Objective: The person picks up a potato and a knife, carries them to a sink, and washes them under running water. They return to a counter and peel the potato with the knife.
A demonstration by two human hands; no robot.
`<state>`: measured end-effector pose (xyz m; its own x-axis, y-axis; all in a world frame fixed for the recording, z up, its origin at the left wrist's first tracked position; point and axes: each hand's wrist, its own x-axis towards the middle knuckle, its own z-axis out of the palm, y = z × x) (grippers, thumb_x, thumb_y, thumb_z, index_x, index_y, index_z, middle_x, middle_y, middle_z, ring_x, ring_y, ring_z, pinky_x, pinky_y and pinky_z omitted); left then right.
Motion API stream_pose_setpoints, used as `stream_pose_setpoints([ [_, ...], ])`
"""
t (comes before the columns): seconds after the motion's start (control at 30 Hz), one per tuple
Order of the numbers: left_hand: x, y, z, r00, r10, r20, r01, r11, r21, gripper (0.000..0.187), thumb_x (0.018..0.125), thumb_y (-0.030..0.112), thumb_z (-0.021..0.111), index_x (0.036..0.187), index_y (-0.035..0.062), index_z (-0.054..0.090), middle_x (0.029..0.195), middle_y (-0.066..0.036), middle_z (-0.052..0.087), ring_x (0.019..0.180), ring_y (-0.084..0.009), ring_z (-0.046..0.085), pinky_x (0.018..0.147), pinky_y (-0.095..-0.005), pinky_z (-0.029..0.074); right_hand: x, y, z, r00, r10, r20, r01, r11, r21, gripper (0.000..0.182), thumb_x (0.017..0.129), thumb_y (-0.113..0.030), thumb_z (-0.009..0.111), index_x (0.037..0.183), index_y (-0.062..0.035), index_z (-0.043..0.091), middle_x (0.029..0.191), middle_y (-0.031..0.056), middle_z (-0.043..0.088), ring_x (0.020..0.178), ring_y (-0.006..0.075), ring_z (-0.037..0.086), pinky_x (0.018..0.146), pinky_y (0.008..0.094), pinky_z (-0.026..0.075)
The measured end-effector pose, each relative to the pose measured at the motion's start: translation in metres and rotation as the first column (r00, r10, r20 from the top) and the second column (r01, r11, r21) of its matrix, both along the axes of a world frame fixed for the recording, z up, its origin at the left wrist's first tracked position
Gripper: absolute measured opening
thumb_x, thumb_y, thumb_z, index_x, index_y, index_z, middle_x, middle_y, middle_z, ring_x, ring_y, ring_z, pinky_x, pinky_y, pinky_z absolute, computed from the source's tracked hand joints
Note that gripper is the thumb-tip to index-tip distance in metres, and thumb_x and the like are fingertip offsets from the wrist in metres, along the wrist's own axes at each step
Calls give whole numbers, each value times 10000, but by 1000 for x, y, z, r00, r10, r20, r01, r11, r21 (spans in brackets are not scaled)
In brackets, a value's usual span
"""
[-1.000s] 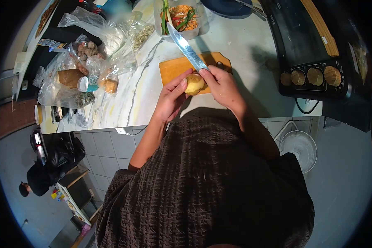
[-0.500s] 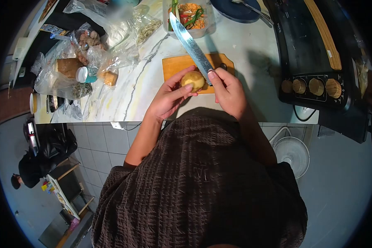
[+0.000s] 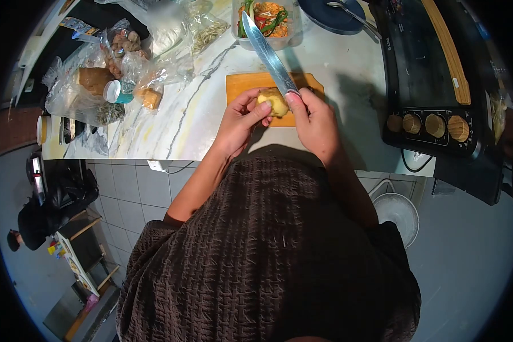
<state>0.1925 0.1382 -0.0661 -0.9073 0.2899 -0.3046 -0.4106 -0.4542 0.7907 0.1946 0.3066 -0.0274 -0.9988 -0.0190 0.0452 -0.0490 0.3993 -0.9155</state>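
My left hand (image 3: 240, 122) is closed round a potato (image 3: 275, 104), partly peeled, with pale yellow flesh showing on the side toward me. In my right hand (image 3: 316, 125) is a large kitchen knife (image 3: 266, 54), gripped low by the handle end, its blade pointing up and away to the left. The base of the blade lies right at the potato's right side. Both hands are over a wooden cutting board (image 3: 239, 85), whose near part they hide.
A plastic container (image 3: 293, 37) of cut vegetables stands beyond the board, beside a dark blue plate (image 3: 325, 17) with a utensil. Bags of food (image 3: 91, 80) crowd the left. A black toaster oven (image 3: 422, 68) stands right; a strainer (image 3: 398, 216) hangs below the counter.
The potato has turned in my left hand, now showing more pale flesh. My right hand and the knife have come closer against it. The whole view has shifted slightly.
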Motion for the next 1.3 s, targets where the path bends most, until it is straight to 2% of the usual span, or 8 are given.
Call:
stream_pose_setpoints([
  [0.3, -1, 6, 7, 999, 54, 4, -53, 998, -23, 344, 885, 140, 621, 1196, 31, 523, 944, -42, 605, 772, -103, 556, 679, -226, 446, -4, 3, 1, 1000, 20, 1, -20, 1000, -3, 206, 928, -187, 548, 838, -3, 570, 571, 133, 491, 486, 145, 434, 485, 305, 385],
  [0.37, -2, 6, 14, 994, 111, 14, -111, 994, 6, 319, 858, 153, 668, 1115, 12, 542, 860, -41, 613, 711, -88, 554, 626, -216, 454, -3, 2, 8, 998, 59, -11, -59, 998, -11, 200, 926, -183, 551, 838, -5, 570, 571, 129, 489, 488, 142, 433, 485, 302, 384],
  [0.63, 1, 1, 15, 995, 98, -1, -98, 994, -42, 273, 871, 151, 644, 1099, 52, 534, 918, -39, 602, 746, -110, 562, 644, -231, 443, -3, -3, 14, 996, 77, -48, -80, 995, -59, 207, 923, -176, 557, 823, 5, 569, 589, 132, 504, 498, 126, 440, 487, 300, 386],
  [0.8, 2, 2, 9, 994, 104, -22, -104, 994, -28, 272, 863, 147, 653, 1090, 58, 533, 908, -39, 598, 744, -109, 560, 640, -231, 443, -3, -4, 16, 997, 83, -3, -83, 996, -18, 203, 916, -165, 559, 826, 17, 571, 610, 152, 529, 502, 158, 489, 495, 310, 395],
  [0.93, 4, 2, 13, 993, 107, -56, -112, 988, -109, 289, 849, 137, 672, 1094, 50, 546, 918, -34, 592, 744, -95, 555, 626, -229, 445, -12, -2, 3, 993, 60, -106, -63, 998, -28, 211, 915, -180, 557, 833, 13, 577, 618, 165, 543, 501, 228, 505, 509, 327, 411],
  [1.07, 2, 0, 11, 987, 135, -90, -146, 981, -130, 321, 830, 135, 698, 1107, 55, 558, 936, -28, 584, 766, -85, 546, 626, -231, 445, -5, 0, 13, 988, 152, 33, -154, 987, 43, 238, 918, -223, 549, 854, 2, 590, 653, 165, 567, 529, 245, 520, 544, 339, 432],
  [1.17, 5, 0, 14, 989, 102, -108, -118, 980, -159, 329, 836, 132, 690, 1121, 51, 547, 955, -27, 574, 766, -88, 543, 641, -230, 445, -14, 0, -1, 996, 87, -2, -87, 992, -95, 244, 916, -234, 550, 851, -3, 592, 650, 180, 556, 536, 253, 527, 547, 349, 426],
  [1.3, 4, -1, 10, 992, 100, -81, -107, 991, -79, 332, 852, 126, 670, 1143, 49, 530, 952, -31, 573, 770, -95, 544, 649, -233, 446, -10, 1, 4, 992, 120, 38, -116, 989, -96, 254, 913, -244, 555, 846, -2, 592, 664, 187, 565, 542, 261, 534, 548, 349, 425],
])
